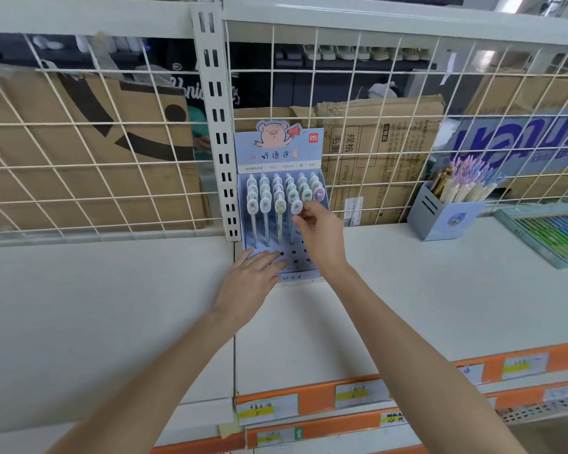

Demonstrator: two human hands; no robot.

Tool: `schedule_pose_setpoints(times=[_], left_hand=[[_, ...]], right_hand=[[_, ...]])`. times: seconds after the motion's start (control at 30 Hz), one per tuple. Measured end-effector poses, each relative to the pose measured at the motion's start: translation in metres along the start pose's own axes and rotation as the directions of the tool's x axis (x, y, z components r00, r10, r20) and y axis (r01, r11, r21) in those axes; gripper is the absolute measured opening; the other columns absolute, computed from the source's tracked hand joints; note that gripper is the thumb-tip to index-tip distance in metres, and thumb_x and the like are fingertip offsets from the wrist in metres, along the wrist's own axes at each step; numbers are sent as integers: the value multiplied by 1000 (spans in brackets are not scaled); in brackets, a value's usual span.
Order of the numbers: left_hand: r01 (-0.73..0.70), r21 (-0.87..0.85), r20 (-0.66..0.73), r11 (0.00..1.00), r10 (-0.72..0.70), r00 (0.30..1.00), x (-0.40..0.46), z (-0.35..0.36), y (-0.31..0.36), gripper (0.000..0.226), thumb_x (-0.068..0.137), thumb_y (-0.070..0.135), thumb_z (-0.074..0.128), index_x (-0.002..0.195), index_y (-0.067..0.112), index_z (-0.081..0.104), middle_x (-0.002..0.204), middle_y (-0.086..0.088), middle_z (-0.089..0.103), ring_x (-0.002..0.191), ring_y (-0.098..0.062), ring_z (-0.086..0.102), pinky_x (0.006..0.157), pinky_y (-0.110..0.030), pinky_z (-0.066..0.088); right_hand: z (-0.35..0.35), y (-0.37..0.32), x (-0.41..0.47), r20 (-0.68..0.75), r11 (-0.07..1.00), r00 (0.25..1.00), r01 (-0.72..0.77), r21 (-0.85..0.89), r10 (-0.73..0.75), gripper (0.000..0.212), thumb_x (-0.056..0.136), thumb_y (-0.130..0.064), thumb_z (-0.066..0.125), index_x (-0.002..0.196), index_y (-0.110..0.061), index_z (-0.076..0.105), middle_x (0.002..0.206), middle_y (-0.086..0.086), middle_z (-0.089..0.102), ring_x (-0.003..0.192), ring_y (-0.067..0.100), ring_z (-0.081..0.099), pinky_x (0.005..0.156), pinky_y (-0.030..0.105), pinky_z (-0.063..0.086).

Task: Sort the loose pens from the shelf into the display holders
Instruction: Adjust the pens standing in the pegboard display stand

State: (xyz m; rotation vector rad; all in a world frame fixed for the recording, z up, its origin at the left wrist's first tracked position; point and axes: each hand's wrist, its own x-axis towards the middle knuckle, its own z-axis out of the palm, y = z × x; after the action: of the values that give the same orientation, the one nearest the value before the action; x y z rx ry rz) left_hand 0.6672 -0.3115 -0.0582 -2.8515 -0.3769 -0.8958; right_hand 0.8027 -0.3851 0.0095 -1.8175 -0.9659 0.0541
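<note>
Pale blue cardboard under both hands: the right hand point(318, 231), at frame centre, pinches a pen point(295, 221) just under its oval cap, standing it in the display holder point(277, 152). The left hand point(253, 276) lies flat, fingers straight, steadying the holder's front. Most rows look filled; several front holes gape. No loose pens show on the white shelf point(112, 306), so little seems left.

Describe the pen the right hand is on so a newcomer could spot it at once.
Find the white slotted shelf post; just right of it stands a blue pen display with a pig on its card. In its front row, the pen furthest right, by the right hand, is the one. Its neighbours stand free, and empty holes lie in front.
</note>
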Motion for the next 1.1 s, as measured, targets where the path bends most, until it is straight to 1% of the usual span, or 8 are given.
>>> schedule_pose_setpoints(times=[0.17,0.53,0.67,0.77,0.87,0.97,1.03,1.1], left_hand=[[-5,-9,-9,1000,5,1000,1,-1,1,35,83,25,43,97,14,73,100,-2,71,87,-15,68,95,-31,31],[-4,56,14,998,3,1000,-4,1,9,36,86,21,39,102,11,69,106,-4,69,95,-18,65,99,-35,29],[-4,93,33,996,1,999,-5,1,9,25,84,16,56,104,11,68,109,-5,67,101,-18,61,100,-40,34],[47,68,95,997,-53,994,-6,-2,11,38,85,23,38,106,12,68,110,-4,67,103,-15,56,100,-38,28],[63,82,140,995,-74,987,-7,-6,14,41,83,26,38,108,13,67,112,-4,66,102,-16,59,99,-37,27],[52,102,124,993,-64,990,-9,-7,18,37,79,26,49,109,12,66,114,-6,66,101,-18,64,100,-44,35],[68,96,138,993,-81,987,-10,-8,21,39,74,24,56,109,11,67,114,-7,66,101,-20,65,89,-49,48],[93,89,164,992,-106,981,-11,-9,24,40,74,23,56,111,10,65,116,-9,65,102,-22,65,86,-54,48]], right_hand=[[1,0,-1,9,1000,1000,12,-16,-12,9,90,-5,59,97,-2,63,82,3,64,75,14,55,66,13,37],[0,0,-4,22,999,1000,22,-23,-22,12,91,-5,56,101,-1,62,88,11,67,74,16,54,64,17,36],[0,-1,-5,34,1000,999,6,-9,-6,12,92,-7,55,101,-3,62,87,9,66,72,16,52,64,19,36],[-1,-2,-5,44,1000,999,-2,18,1,14,92,-7,55,103,-3,63,88,7,65,74,15,53,64,15,34],[-1,-3,-4,50,999,999,-4,33,2,14,92,-7,55,102,-3,63,84,3,62,74,14,54,64,13,34],[-2,-2,-3,59,999,998,-4,37,2,13,92,-7,55,101,-3,63,81,-1,59,74,14,53,63,13,33],[-2,-1,-3,65,999,998,1,37,-3,13,92,-7,55,101,-2,63,82,0,59,75,14,53,64,12,33],[-2,-1,-2,67,999,998,9,38,-12,13,92,-6,55,101,-1,63,84,2,61,75,14,54,64,12,33]])
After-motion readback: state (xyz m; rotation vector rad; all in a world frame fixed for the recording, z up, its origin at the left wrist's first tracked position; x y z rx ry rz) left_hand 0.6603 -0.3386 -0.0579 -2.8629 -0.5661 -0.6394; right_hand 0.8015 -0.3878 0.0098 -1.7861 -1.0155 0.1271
